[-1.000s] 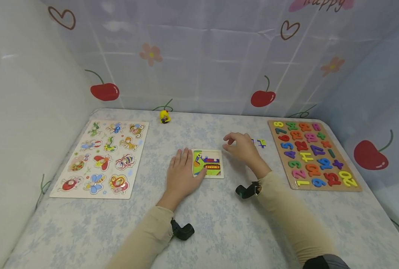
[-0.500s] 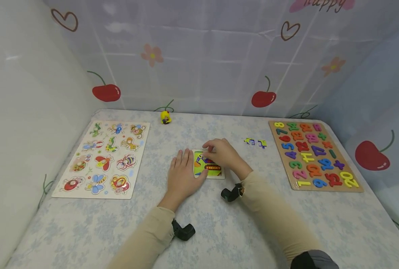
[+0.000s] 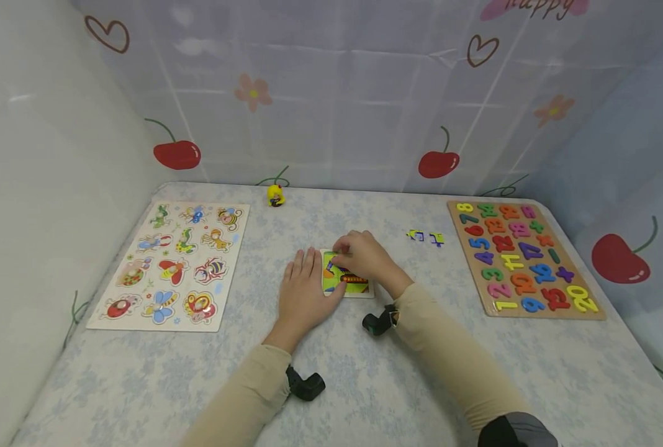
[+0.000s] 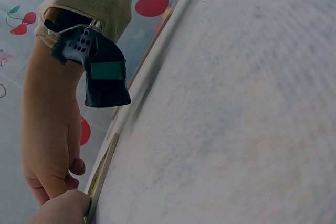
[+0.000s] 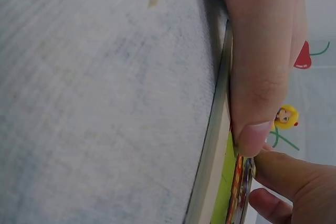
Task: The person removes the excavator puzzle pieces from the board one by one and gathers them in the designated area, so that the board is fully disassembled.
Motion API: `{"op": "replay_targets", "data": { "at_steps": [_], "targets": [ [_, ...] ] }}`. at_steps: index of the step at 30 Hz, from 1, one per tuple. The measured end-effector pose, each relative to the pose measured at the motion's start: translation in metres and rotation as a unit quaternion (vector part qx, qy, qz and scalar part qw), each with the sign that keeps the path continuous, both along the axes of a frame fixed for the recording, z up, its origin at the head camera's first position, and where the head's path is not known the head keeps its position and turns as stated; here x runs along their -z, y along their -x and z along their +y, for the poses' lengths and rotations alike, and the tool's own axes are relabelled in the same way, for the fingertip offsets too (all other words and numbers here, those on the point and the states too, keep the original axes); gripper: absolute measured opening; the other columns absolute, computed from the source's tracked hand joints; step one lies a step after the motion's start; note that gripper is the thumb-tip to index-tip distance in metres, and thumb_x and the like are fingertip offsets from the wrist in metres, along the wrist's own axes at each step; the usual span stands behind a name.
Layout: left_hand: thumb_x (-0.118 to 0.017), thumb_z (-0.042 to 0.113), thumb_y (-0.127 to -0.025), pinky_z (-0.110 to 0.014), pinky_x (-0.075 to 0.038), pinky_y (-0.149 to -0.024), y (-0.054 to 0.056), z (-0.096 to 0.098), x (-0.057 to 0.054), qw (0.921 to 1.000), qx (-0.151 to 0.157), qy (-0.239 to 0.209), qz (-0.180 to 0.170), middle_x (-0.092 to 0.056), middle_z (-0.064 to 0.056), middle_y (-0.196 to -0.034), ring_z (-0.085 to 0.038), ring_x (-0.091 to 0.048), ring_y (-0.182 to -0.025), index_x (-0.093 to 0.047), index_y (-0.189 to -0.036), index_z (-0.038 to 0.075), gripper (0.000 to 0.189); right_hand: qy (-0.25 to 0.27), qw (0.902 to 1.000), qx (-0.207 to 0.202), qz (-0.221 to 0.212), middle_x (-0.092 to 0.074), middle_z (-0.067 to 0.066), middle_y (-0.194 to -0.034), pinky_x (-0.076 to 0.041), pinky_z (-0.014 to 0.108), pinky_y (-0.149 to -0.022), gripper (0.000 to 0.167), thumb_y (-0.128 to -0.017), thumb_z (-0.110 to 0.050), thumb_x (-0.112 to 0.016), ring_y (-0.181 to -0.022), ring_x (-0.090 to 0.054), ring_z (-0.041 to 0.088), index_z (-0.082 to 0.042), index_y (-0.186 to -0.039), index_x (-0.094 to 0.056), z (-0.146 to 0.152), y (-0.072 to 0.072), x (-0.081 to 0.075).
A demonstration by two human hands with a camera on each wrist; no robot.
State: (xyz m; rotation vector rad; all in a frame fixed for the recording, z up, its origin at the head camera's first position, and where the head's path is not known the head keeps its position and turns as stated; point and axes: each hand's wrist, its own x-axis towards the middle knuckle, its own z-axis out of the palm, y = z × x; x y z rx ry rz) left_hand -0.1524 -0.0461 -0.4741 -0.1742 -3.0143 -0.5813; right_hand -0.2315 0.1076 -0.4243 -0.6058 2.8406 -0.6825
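In the head view a small square jigsaw puzzle (image 3: 359, 288) with a pale frame lies mid-table. My left hand (image 3: 305, 292) lies with straight fingers along its left side, the thumb pressing on its near edge. From the right, my right hand (image 3: 369, 256) reaches over the puzzle with curled fingers, thumb and forefinger pinching at a puzzle piece in the upper left of the picture. The right wrist view shows the left thumb (image 5: 260, 87) on the frame and the right fingertips close by; the pinched piece is mostly hidden. Two loose puzzle pieces (image 3: 425, 237) lie further right.
An insect puzzle board (image 3: 220, 316) lies on the left, a number puzzle board (image 3: 482, 298) on the right. A small yellow figure (image 3: 275, 196) stands by the back edge. A curtain printed with cherries (image 3: 331, 124) rises behind the table.
My right hand has moved left from beside the loose pieces onto the puzzle, its fingers closing in at the upper left. The left hand has stayed in place.
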Motion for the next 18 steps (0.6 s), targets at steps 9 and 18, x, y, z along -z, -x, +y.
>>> {"op": "replay_targets", "data": {
  "at_steps": [9, 18],
  "targets": [
    [-0.040, 0.070, -0.093, -0.048, -0.014, -0.126, 0.0003, 0.0009, -0.0005, 1.0000, -0.001, 0.001, -0.006, -0.023, -0.007, -0.166, -0.028, -0.012, -0.156, -0.022, -0.159, 0.010, 0.091, 0.010, 0.9999, -0.002, -0.003, -0.064, 0.002, -0.100, -0.049, 0.035, -0.084, 0.023, -0.091, -0.031, -0.073, -0.096, -0.052, 0.020, -0.014, -0.105, -0.066, -0.0015, 0.0015, 0.0036],
    [-0.040, 0.070, -0.092, -0.048, -0.012, -0.126, 0.0012, 0.0005, 0.0006, 1.0000, 0.000, 0.001, -0.008, -0.022, -0.006, -0.166, -0.028, -0.011, -0.156, -0.020, -0.160, 0.011, 0.092, 0.089, 0.9948, -0.008, -0.047, -0.065, 0.003, -0.097, -0.052, 0.033, -0.081, 0.020, -0.092, -0.023, -0.072, -0.089, -0.061, 0.017, -0.013, -0.105, -0.060, 0.0013, 0.0019, 0.0042]
  ]
}}
